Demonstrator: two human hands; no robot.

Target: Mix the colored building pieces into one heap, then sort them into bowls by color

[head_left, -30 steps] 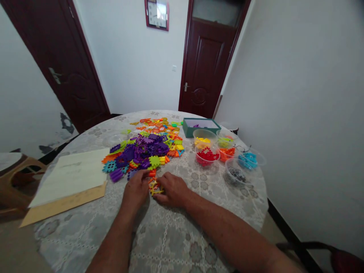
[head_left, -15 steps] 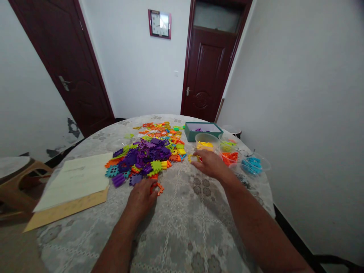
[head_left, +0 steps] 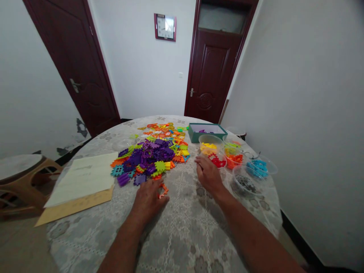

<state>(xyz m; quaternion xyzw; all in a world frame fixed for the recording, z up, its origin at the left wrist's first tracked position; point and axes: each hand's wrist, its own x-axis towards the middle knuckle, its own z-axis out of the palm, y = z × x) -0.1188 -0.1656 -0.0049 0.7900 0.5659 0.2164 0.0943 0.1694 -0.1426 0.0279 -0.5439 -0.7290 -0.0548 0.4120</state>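
Note:
My left hand (head_left: pixel 149 195) rests low at the near edge of the mixed pile, thumb spread away from the fingers. An orange open-framed piece (head_left: pixel 163 190) lies between its thumb and fingertips. To the left and behind is the heap of purple pieces (head_left: pixel 153 151), with green, orange and blue ones around it. My right hand (head_left: pixel 209 174) hovers left of the clear tub of red pieces (head_left: pixel 217 160), its fingers curled together. What it holds, if anything, is hidden.
Clear tubs hold yellow (head_left: pixel 209 147), orange (head_left: pixel 233 160), blue (head_left: pixel 257 168) and grey pieces (head_left: pixel 246 184). Behind them is a green box (head_left: pixel 195 137) with purple pieces inside. Pale paper (head_left: pixel 82 176) lies over a brown sheet (head_left: pixel 76 204) at left. A stool (head_left: pixel 19 167) stands beyond the table.
My right hand has drawn back toward me from the tubs, and the yellow piece by its fingertips no longer shows. My left thumb has spread outward around the orange piece.

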